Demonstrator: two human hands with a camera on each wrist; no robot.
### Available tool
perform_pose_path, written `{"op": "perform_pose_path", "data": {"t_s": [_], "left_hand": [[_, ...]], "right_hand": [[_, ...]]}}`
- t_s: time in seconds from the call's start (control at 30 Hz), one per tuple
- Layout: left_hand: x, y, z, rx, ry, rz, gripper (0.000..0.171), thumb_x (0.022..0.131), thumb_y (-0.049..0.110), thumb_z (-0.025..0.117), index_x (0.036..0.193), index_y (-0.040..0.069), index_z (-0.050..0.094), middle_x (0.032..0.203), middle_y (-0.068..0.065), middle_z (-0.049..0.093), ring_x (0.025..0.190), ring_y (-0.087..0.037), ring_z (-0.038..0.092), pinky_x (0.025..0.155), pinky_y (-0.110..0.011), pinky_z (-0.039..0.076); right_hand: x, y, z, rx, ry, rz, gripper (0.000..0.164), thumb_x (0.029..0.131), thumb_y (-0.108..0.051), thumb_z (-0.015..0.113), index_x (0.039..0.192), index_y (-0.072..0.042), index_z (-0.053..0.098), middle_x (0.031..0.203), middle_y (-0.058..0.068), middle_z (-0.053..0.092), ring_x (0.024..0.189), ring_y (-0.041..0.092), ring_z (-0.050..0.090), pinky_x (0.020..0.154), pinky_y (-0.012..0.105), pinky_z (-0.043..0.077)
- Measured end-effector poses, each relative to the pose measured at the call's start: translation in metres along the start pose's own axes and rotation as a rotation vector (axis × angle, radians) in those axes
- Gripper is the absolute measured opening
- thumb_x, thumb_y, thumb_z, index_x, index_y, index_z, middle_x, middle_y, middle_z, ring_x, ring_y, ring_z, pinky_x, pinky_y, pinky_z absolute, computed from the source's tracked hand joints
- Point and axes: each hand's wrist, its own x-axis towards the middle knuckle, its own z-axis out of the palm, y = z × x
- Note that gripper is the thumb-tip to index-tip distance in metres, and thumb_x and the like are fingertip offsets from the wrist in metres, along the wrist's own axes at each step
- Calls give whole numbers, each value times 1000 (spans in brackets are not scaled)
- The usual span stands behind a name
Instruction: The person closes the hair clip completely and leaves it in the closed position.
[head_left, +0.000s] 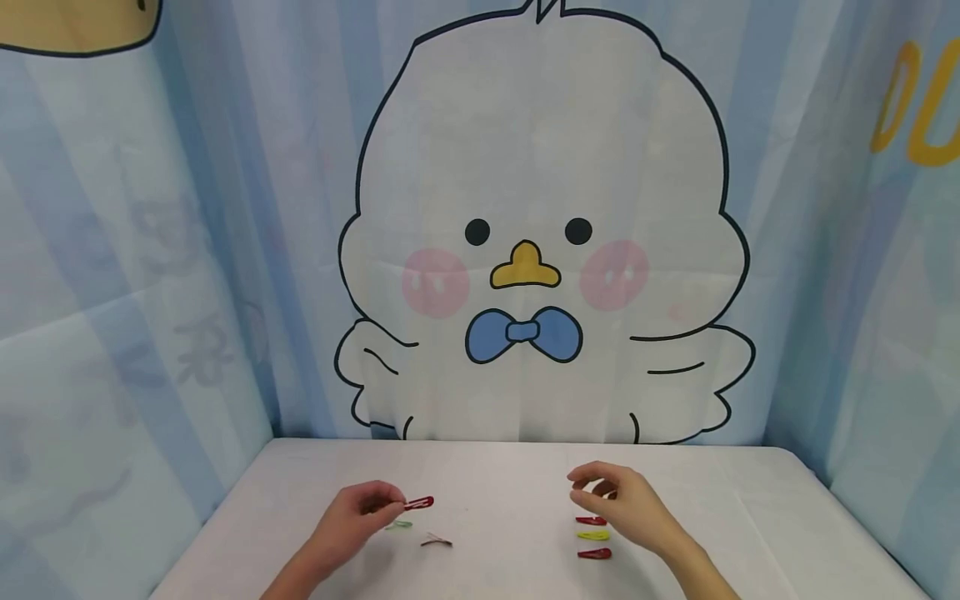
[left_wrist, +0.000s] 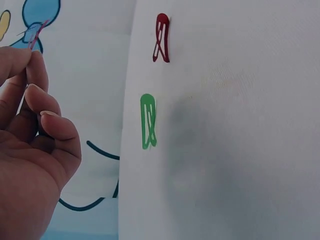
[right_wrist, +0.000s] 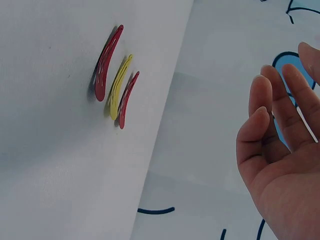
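Observation:
My left hand (head_left: pixel 348 521) pinches a red snap hair clip (head_left: pixel 427 502) by one end, between thumb and forefinger, raised above the table. Beneath and beside that hand lie a green hair clip (left_wrist: pixel 147 99) and a dark red one (left_wrist: pixel 163 19), both with their crossed arms showing in the left wrist view. Over on the right, a yellow clip (head_left: pixel 593 536) lies between two red clips, the farther one (head_left: pixel 592 521) and the nearer one (head_left: pixel 595 554), in a column. Just above them hovers my right hand (head_left: pixel 630 504), fingers loosely bent, holding nothing.
The clips lie on a table with a white cloth (head_left: pixel 510 492). Behind it hangs a curtain (head_left: pixel 525 150) printed with a large white chick in a blue bow tie. More printed curtain closes in the left and right sides.

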Motion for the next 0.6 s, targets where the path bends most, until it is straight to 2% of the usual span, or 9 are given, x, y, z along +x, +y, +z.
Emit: {"op": "perform_pose_path", "data": {"t_s": [0.17,0.33,0.6], "left_hand": [[-1,6,7,-46,-25,-1,14,94,12,71,103,0,69,91,-6,67,83,-22,58,72,-31,50],[-5,11,15,-58,-25,-12,16,94,12,71,104,-1,69,91,-4,66,83,-21,58,74,-32,51],[-9,19,24,-92,-25,6,20,94,13,71,106,-3,68,91,-4,66,83,-21,57,72,-30,50]], "right_hand": [[-1,-5,6,17,5,-17,23,90,-20,76,110,-7,71,100,2,68,81,21,59,65,29,52],[0,-9,10,36,-2,-45,24,91,-21,75,110,-7,71,99,2,67,81,20,59,68,28,51],[1,-14,19,57,2,-68,22,92,-20,75,110,-9,71,99,0,68,79,17,60,70,28,50]]}}
